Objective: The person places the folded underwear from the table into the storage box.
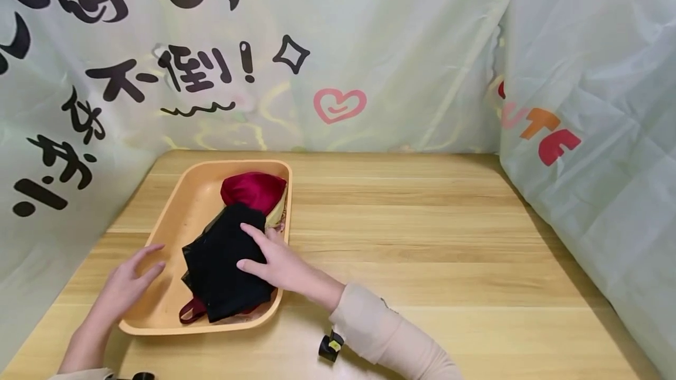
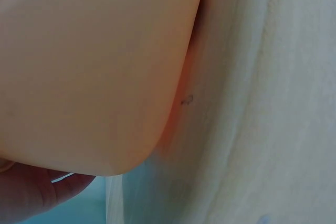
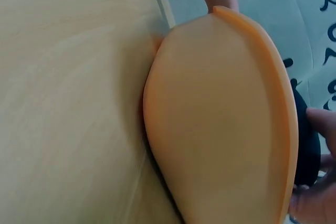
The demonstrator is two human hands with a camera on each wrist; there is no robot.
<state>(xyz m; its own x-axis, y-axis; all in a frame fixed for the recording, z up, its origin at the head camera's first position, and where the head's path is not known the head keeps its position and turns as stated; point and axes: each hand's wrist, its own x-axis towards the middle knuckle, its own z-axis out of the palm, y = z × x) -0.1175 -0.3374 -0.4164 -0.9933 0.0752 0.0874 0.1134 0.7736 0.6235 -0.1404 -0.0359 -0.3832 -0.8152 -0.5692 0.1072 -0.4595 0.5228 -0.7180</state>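
A shallow orange tray [image 1: 174, 239] lies on the left half of the table with a small pile of fabric along its right side. On top of the pile is a folded black cloth [image 1: 227, 268]; a shiny dark red fabric piece [image 1: 253, 189] shows behind it, and a dark red strap [image 1: 192, 309] at the front. My right hand [image 1: 280, 263] reaches over the tray's right rim, thumb and index finger spread on the black cloth. My left hand [image 1: 127, 283] is at the left rim, fingers apart and holding nothing.
The wooden table [image 1: 412, 239] extends to the right of the tray. Pale printed curtains [image 1: 412, 57] enclose the back and both sides. A small black device [image 1: 331, 346] is by the right sleeve.
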